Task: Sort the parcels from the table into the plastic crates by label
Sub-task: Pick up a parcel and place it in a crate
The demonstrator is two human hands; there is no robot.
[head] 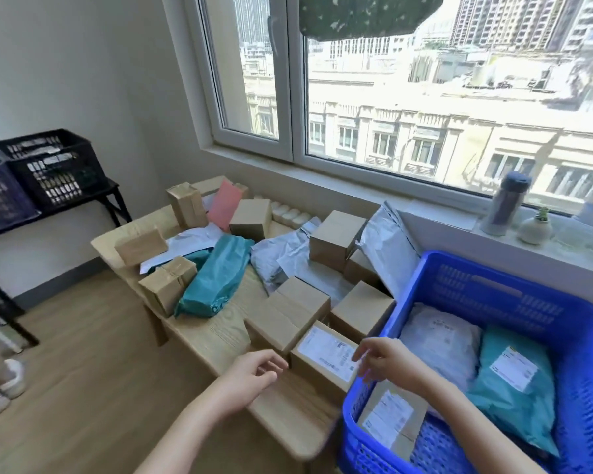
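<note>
1. The left hand and right hand flank the labelled box at the near edge of the worktop. Both sets of fingers are loosely curled and released, grasping nothing. The right fingertips hover over the label's right end, and I cannot tell whether they touch it.
2. The step in hand appears to be taking up the next parcel. The next move calls for both hands to close on opposite sides of the box, lift it, and read the label to choose a crate.
3. The box is stiff brown cardboard with square edges and a white printed label facing up. It should take a firm squeeze.
4. Just right of it stands the blue crate, rigid perforated plastic. It already holds a small carton, a soft teal mailer and a crinkled white mailer.
5. Farther along the pale wood-grain worktop lie plain cartons, a wrinkled teal bag, limp grey mailers and a pink envelope.
6. Farthest off, the dark crates sit on a black rack by the left wall, well apart from the parcels.
</note>
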